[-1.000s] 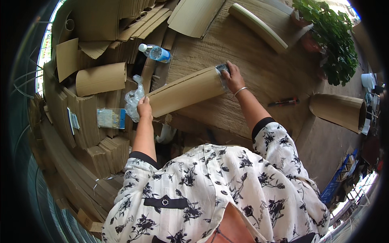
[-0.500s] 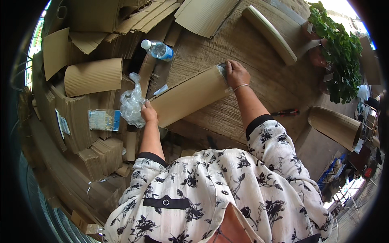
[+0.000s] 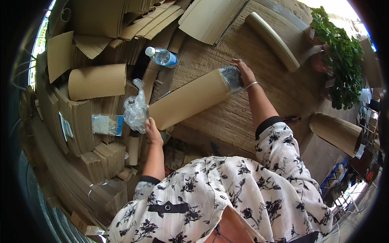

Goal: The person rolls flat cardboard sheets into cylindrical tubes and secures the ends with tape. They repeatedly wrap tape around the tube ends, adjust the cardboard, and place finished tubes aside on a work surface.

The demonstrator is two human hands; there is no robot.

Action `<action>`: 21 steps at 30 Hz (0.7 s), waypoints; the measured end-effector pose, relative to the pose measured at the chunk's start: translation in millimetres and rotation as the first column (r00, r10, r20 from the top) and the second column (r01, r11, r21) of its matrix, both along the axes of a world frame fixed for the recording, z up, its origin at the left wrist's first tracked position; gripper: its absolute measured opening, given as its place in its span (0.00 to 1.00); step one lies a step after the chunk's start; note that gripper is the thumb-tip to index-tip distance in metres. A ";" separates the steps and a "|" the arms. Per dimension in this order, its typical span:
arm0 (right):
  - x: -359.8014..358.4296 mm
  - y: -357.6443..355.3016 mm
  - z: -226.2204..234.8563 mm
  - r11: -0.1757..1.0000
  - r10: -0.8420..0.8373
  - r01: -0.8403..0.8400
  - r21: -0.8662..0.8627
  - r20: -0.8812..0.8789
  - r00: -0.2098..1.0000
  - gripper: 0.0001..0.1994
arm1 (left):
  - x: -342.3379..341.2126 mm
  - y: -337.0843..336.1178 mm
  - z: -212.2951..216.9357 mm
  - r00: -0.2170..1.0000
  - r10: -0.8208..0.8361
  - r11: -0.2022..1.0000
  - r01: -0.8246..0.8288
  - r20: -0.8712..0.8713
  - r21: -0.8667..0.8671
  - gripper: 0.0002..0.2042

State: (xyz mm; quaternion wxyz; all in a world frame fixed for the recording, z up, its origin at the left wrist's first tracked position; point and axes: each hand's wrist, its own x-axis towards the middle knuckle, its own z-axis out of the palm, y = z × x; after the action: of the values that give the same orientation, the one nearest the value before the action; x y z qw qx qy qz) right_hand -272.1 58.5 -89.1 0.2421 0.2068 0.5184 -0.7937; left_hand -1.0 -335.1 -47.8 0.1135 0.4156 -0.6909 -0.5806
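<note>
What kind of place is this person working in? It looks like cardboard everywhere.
Probably a small cardboard packing or recycling workshop, partly open to daylight. Stacks of flat corrugated sheets fill the left side, a rolled cardboard tube lies between the person's left hand and right hand, and a potted plant stands by the bright edge.

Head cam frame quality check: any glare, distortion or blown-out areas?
Head view: heavy fisheye bend with a black rim; sky blown out at top right above the plant; glare on the plastic wrap by the right hand; left hand and cardboard roll evenly lit and sharp.
</note>
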 end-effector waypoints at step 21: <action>108.7 -0.7 60.7 0.400 0.384 -0.033 0.916 -0.134 0.914 0.17 | 15.4 23.1 14.2 0.902 0.103 0.961 0.019 0.419 -0.277 0.24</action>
State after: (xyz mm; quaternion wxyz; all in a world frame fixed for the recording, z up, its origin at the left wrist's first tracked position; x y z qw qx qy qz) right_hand -163.5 57.7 -28.4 0.1040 0.1022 0.9143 -0.3780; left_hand 14.4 -312.0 -33.5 0.0275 0.5285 -0.7632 -0.3709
